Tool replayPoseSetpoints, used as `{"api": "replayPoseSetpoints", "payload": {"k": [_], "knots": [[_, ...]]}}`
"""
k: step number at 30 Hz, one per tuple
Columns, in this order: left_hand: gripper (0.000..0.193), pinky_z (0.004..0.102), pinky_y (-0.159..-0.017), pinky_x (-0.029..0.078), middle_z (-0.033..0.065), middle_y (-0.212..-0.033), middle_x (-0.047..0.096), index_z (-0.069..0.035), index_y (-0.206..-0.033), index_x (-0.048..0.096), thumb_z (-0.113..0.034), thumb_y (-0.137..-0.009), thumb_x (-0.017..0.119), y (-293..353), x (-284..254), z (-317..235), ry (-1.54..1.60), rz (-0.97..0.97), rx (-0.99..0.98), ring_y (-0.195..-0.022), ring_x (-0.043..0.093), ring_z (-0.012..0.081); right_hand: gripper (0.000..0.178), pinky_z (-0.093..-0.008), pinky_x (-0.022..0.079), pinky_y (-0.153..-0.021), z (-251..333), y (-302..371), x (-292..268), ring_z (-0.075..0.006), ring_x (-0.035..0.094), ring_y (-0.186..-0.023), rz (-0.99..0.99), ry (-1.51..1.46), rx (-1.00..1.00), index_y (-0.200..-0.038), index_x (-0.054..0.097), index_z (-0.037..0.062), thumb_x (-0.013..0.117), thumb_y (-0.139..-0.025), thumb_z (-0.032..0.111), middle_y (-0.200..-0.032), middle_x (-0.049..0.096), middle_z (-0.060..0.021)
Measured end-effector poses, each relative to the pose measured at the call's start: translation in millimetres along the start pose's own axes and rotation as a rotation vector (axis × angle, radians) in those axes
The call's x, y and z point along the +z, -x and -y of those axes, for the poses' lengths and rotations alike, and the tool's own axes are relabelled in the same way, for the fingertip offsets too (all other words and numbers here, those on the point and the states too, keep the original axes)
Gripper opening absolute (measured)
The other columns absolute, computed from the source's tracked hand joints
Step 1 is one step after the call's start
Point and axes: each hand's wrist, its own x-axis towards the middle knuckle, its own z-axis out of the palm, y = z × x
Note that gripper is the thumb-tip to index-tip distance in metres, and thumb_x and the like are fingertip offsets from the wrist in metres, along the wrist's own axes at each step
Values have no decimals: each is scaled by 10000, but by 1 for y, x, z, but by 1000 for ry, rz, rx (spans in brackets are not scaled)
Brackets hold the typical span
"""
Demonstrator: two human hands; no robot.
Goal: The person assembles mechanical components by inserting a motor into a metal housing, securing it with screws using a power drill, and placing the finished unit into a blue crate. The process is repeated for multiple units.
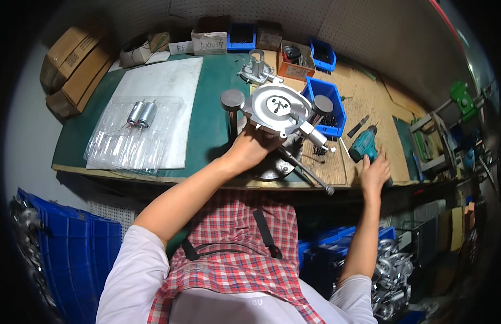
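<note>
A silver cast metal housing (259,115) rests tilted on a fixture with two round-topped posts (232,99). My left hand (251,150) grips the housing's near underside, its fingertips hidden beneath the metal. A silver cylinder (312,135) sticks out from the right of the housing. Below it, the fixture's lever (310,171) slants toward the bench's front edge. On the right, my right hand (376,171) is closed around the handle of a teal cordless drill (364,144). The drill lies on the bench with its chuck pointing away.
A second metal casting (256,70) stands behind the fixture. Blue bins (342,116) of small dark parts and cardboard boxes (210,42) line the back. Two small motors (147,115) lie on a clear plastic tray (126,148) at left. A green-handled press (462,102) stands far right.
</note>
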Motion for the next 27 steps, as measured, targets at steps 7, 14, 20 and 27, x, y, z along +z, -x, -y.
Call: {"api": "replayPoseSetpoints", "payload": {"k": [7,14,20,27], "knots": [[473,360,-979,473,175,-1219,569,11,-1293,402,-114,-918,662,71,-17,-35,217,-228,-318,-1160,580,277,638,-500,524,-775,-26,-43,-8,-433,667,-901,382,-45,-74,-1367,508,84,752,-825,313,-956,680,-280],[429,357,-987,473,137,-1224,585,-24,-1330,456,-81,-942,630,7,-101,-54,-17,-373,282,-1106,583,215,262,-294,513,-722,26,-93,-156,-146,642,-743,361,-1057,-128,-1140,640,29,709,-901,111,-923,688,-75],[704,359,-979,483,143,-1230,634,-21,-1323,522,-352,-786,835,-109,-97,-94,74,42,333,-1127,611,232,412,-298,526,-787,154,-133,-279,-130,657,-856,548,-666,-425,-1174,628,-4,783,-852,200,-950,702,-82],[407,350,-767,554,115,-866,710,-13,-1038,656,-292,-792,821,-121,-75,-71,163,-27,257,-785,691,207,425,-290,543,-699,205,-162,-287,-122,651,-785,688,-393,-641,-1109,584,-20,767,-881,290,-857,680,-76]]}}
